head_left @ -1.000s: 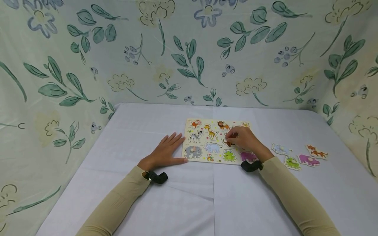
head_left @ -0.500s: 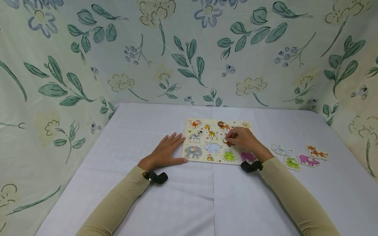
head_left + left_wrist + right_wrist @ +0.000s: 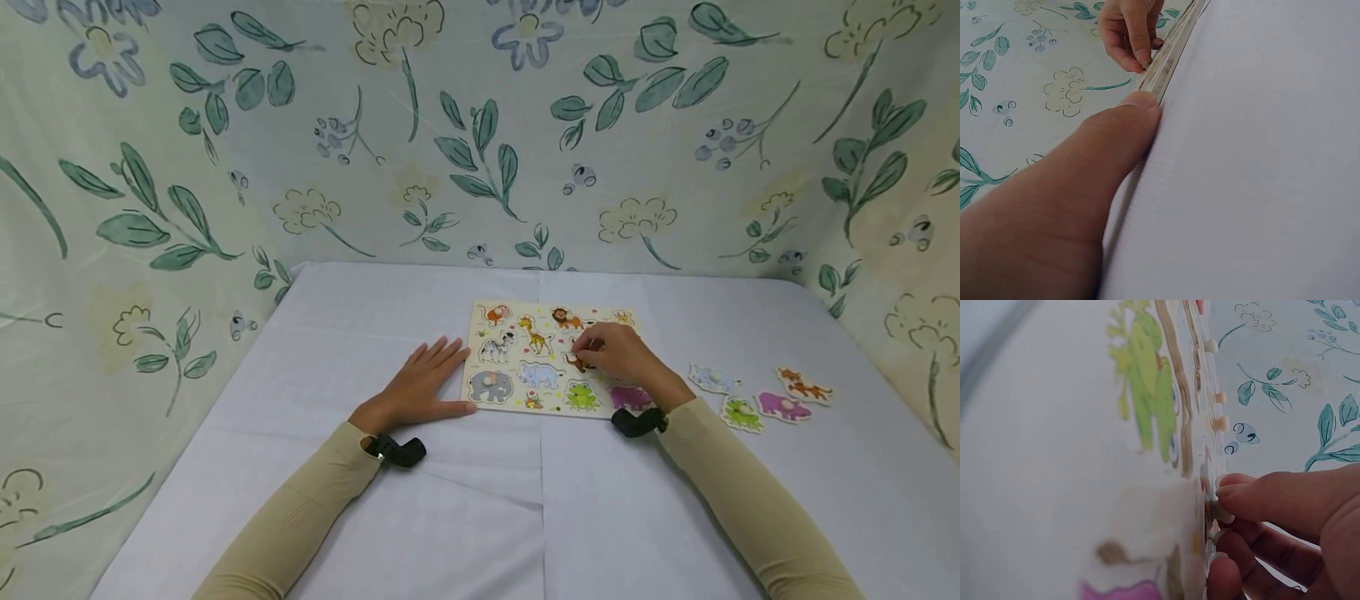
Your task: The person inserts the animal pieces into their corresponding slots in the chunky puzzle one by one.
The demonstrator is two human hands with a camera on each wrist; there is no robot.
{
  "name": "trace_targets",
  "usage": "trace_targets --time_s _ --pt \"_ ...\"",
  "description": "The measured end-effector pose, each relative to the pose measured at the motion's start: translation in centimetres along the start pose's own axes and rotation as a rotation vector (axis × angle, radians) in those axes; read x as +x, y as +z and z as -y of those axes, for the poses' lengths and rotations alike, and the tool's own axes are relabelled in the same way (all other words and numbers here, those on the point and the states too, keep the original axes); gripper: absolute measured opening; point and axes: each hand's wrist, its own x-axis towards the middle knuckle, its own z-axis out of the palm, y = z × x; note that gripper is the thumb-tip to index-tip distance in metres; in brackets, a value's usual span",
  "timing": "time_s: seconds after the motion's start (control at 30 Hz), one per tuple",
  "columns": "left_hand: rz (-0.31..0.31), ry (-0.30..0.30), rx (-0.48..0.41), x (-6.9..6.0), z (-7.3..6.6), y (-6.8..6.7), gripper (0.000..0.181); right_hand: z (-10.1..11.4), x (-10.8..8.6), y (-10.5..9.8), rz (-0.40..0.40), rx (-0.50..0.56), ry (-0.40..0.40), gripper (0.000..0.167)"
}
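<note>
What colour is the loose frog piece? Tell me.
The loose frog piece is mostly green, best seen in the head view.

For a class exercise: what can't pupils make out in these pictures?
Head: most of the brown animal, behind the right hand.
Head: lower right corner of the board, behind the black camera and right sleeve.
Left wrist: the board's face, seen edge-on.
Right wrist: the purple shape, cut off by the bottom edge.

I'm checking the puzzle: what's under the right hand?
A brown animal piece on the puzzle board shows partly beneath the right hand; the hand covers its remainder and some nearby board.
</note>
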Motion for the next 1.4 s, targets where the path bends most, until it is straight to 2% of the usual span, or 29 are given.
trace_targets --time_s 0.47,0.87,1.4 --pt "0.000 0.001 -0.017 -0.1 -0.1 0.0 0.101 -0.2 0.2 0.0 0.013 0.011 0.044 0.007" --pt "0.000 0.003 -0.015 -0.2 -0.1 0.0 0.101 -0.2 0.1 0.0 0.017 0.004 0.038 0.010" --pt "0.001 0.013 -0.015 -0.1 -0.2 -0.3 0.099 -1.2 -0.3 -1.7 0.008 0.018 0.023 0.015"
